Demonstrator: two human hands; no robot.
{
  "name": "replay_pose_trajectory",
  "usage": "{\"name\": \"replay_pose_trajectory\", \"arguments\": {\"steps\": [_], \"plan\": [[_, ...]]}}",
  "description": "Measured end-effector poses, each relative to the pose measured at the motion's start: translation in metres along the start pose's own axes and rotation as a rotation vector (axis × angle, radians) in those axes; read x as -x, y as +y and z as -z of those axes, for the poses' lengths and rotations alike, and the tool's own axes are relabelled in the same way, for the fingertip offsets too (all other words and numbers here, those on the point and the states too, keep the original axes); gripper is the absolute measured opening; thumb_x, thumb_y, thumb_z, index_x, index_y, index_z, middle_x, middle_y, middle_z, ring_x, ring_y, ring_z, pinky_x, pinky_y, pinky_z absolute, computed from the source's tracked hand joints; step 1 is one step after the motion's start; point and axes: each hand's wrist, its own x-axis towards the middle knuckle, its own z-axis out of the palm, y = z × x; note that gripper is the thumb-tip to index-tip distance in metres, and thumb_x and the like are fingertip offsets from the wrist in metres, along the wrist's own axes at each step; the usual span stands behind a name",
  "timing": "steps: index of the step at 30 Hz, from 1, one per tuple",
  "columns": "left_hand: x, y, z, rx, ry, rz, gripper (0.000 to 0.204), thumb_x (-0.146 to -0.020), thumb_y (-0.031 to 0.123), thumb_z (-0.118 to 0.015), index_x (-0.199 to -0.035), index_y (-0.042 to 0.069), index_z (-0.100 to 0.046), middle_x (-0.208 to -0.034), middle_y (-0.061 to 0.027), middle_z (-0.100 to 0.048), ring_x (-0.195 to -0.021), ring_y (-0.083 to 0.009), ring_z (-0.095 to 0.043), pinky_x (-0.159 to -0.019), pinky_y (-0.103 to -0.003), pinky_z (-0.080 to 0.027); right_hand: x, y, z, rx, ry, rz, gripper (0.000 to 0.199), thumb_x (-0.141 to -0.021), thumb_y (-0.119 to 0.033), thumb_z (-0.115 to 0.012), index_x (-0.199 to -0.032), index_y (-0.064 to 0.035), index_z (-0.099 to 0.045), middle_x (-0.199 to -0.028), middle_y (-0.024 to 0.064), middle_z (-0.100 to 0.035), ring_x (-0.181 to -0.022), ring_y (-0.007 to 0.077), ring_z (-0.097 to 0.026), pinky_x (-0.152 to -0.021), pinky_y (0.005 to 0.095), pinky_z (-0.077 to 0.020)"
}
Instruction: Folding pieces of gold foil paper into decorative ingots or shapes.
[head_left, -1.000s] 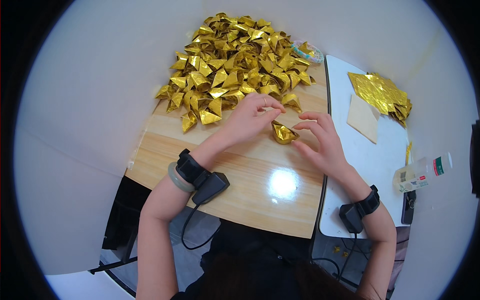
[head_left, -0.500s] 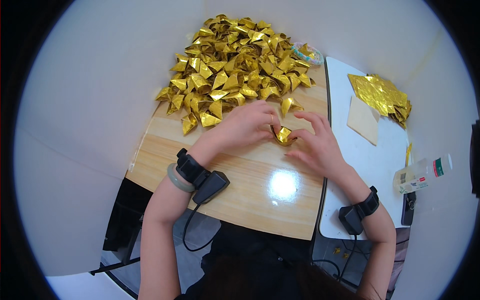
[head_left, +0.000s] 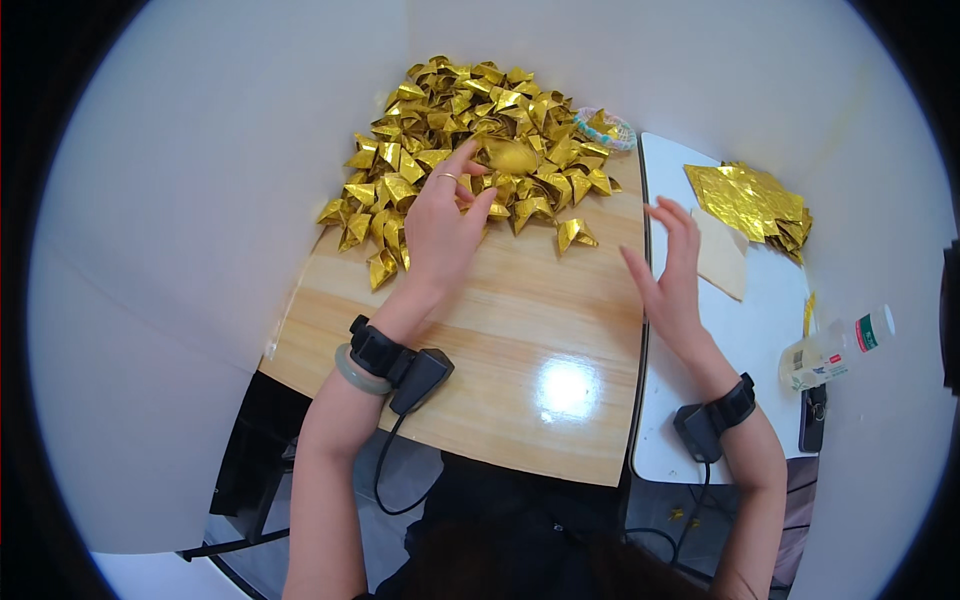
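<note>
A large heap of folded gold paper ingots (head_left: 450, 115) covers the far part of the wooden table. My left hand (head_left: 442, 232) reaches to the heap's near side, thumb and fingers apart, holding nothing. Just beyond its fingertips, a motion-blurred gold paper ingot (head_left: 512, 156) appears above the heap, apart from the hand. My right hand (head_left: 677, 285) hovers over the seam between the tables, open with fingers spread and nothing in it. One single ingot (head_left: 576, 236) lies a little in front of the heap.
On the white side table (head_left: 720, 400) lie a stack of flat gold foil sheets (head_left: 745, 200) and a pale rectangular board (head_left: 722, 258). A clear bottle (head_left: 835, 350) leans at the right. A pastel beaded ring (head_left: 606, 128) sits beside the heap. Black devices with cables are strapped to both wrists.
Both hands have parted from the ingot they were shaping. My left hand has moved up and left to the heap and let the ingot go; my right hand has moved right, empty.
</note>
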Motion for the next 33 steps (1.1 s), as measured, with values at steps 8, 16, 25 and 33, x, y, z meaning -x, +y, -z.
{"name": "replay_pose_trajectory", "arguments": {"steps": [8,16,25,33], "plan": [[0.015,-0.007,-0.018,0.087,-0.684,-0.034,0.028,-0.081,0.02,-0.064,-0.105,0.005,-0.066,-0.084,-0.0066,-0.068,-0.073,-0.0177,-0.062,-0.067,-0.031,-0.05,0.003,0.071,0.027,1.01,-0.238,-0.22,0.064,-0.084,-0.043,-0.06,-0.126,0.0022,-0.043,-0.127,0.0285,-0.044,-0.121,0.0405,-0.041,-0.099,0.0455,-0.0362],[0.023,0.0,-0.025,0.354,-0.958,0.14,0.027,-0.084,0.016,-0.064,-0.107,0.003,-0.065,-0.086,-0.0049,-0.069,-0.075,-0.0126,-0.061,-0.072,-0.026,-0.049,0.0,0.084,0.029,0.69,-0.487,-0.316,0.035,-0.087,-0.024,-0.058,-0.111,0.0008,-0.052,-0.078,0.0226,-0.063,-0.076,0.0334,-0.063,-0.063,0.0428,-0.0502],[0.03,0.007,-0.037,0.668,-0.597,0.33,0.051,-0.083,0.015,-0.067,-0.128,0.003,-0.047,-0.116,-0.0098,-0.056,-0.098,-0.0119,-0.056,-0.076,-0.025,-0.049,-0.008,0.026,0.024,-1.159,-0.307,-0.776,0.041,-0.091,-0.014,-0.058,-0.126,0.0036,-0.047,-0.105,0.0082,-0.064,-0.09,0.0114,-0.063,-0.078,0.0245,-0.051],[0.027,0.004,-0.034,0.698,-0.63,0.475,0.033,-0.08,0.009,-0.069,-0.109,-0.003,-0.058,-0.092,-0.0036,-0.065,-0.08,-0.0069,-0.059,-0.069,-0.022,-0.047,-0.001,-0.007,0.016,-1.57,-0.428,-1.042,0.046,-0.096,-0.028,-0.049,-0.133,-0.0017,-0.041,-0.119,0.0104,-0.058,-0.107,0.0172,-0.058,-0.09,0.0292,-0.048]]}}
